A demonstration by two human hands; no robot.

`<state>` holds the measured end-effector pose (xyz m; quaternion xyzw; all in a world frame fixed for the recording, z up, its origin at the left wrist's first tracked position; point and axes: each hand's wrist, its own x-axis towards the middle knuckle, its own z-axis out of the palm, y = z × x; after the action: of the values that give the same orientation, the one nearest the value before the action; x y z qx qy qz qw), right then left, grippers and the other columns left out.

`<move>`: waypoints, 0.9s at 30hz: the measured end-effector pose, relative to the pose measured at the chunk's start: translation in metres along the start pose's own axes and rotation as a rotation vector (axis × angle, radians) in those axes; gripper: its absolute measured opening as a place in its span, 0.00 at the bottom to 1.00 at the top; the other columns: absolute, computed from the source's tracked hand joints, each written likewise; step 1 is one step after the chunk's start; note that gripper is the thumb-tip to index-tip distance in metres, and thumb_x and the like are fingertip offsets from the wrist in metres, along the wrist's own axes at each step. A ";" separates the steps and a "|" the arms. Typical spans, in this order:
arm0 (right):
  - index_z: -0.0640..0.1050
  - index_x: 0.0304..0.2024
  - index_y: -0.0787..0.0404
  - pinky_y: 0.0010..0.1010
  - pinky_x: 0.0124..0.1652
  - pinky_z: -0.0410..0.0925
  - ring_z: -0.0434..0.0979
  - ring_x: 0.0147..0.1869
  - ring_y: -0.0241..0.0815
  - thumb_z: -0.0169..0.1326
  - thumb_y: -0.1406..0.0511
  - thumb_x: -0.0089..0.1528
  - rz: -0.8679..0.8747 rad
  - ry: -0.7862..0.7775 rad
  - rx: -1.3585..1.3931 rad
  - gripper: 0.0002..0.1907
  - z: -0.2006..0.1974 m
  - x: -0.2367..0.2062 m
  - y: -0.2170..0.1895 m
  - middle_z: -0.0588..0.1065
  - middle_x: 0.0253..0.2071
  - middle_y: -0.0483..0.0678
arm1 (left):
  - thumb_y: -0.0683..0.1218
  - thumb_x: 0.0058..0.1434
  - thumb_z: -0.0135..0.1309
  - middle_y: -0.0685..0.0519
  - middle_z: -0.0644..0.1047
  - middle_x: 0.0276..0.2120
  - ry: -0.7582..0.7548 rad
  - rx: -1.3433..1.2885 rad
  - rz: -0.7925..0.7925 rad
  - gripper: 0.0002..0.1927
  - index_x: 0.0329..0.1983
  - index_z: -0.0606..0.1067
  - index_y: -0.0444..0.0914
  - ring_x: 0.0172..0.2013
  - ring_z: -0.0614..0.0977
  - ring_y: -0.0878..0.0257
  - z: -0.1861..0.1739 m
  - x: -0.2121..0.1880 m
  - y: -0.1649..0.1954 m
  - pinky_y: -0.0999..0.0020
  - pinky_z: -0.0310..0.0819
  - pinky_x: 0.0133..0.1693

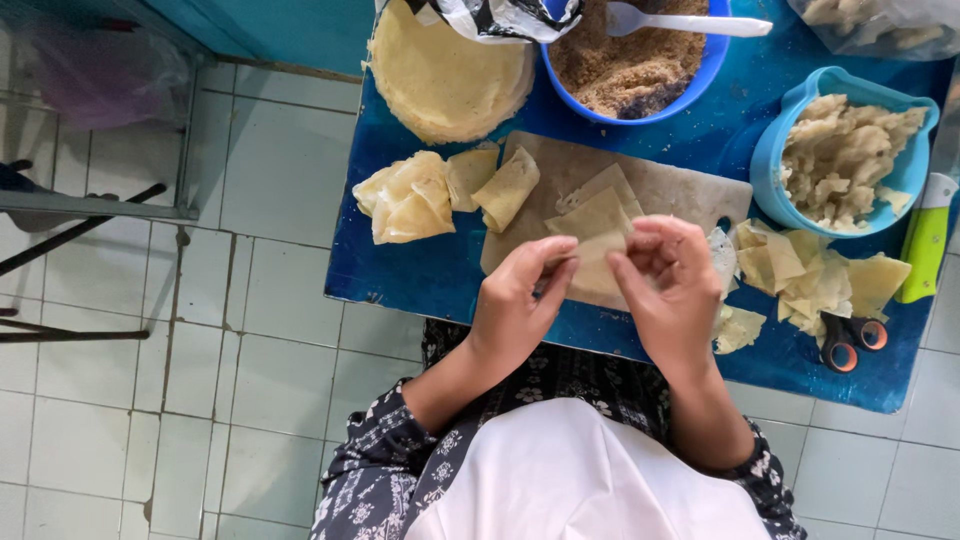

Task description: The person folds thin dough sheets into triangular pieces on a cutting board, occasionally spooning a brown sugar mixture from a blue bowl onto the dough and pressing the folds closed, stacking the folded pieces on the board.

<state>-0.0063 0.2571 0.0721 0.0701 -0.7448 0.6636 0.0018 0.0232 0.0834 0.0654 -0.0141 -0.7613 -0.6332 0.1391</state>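
Bottom of frame: I see the person's lap, white cloth over a dark floral garment, forearms running up to centre. Left hand (515, 300) and right hand (668, 280) sit close together at mid-frame, fingertips of both pinched on the near edge of a pale dough sheet (597, 235), thumbs almost meeting. The sheet is partly folded and lies on a tan cutting board (660, 185), just above the hands. Board rests on a blue table (400, 270) that fills the upper centre and right. Left of the board, touching its edge: a pile of folded pastries (425, 195). Right of the hands: a heap of dough offcuts (810, 275), with scissors (850, 340) with orange-and-black handles at its lower edge, near the table's front edge. Far right edge: green-handled knife (925, 235). Above the offcuts: light blue bowl (775, 160) holding pale lumpy filling (845, 155). Top centre: darker blue bowl (712, 62) of brown crumbly mix with a white spoon (685, 22) in it. Top, left of that bowl: stack of round flat wrappers (440, 75), partly under a crumpled plastic bag (500, 15). Left half of frame is white tiled floor (270, 330).
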 end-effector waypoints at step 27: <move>0.79 0.44 0.65 0.42 0.50 0.70 0.75 0.50 0.56 0.63 0.73 0.60 -0.475 -0.140 -0.666 0.10 0.034 0.036 -0.046 0.75 0.43 0.55 | 0.46 0.68 0.58 0.50 0.75 0.43 0.108 0.837 0.075 0.07 0.41 0.73 0.39 0.43 0.82 0.51 -0.033 0.053 0.001 0.59 0.79 0.38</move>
<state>-0.0344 0.2148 0.1165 0.2807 -0.8801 0.3612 0.1268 -0.0208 0.0435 0.0836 0.0492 -0.9434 -0.2635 0.1955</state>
